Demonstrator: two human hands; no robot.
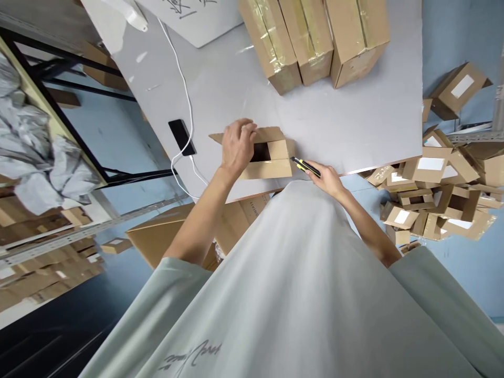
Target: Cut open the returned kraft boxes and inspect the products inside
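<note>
A small cardboard box [271,169] lies near the front edge of the table, its flaps partly raised and a dark opening showing inside. My left hand [238,146] is at the left end of this box, fingers curled over a raised flap; the fingertips are partly hidden. In my right hand [327,178] is a utility knife [307,167] with a black and yellow handle. The knife's tip points at the box's right end, close to its corner.
Three taped cartons [311,42] stand at the table's far side. A phone [181,136] with a white cable [185,79] lies left. Opened boxes [431,164] are heaped on the floor at right. A large carton [157,231] sits below the table edge.
</note>
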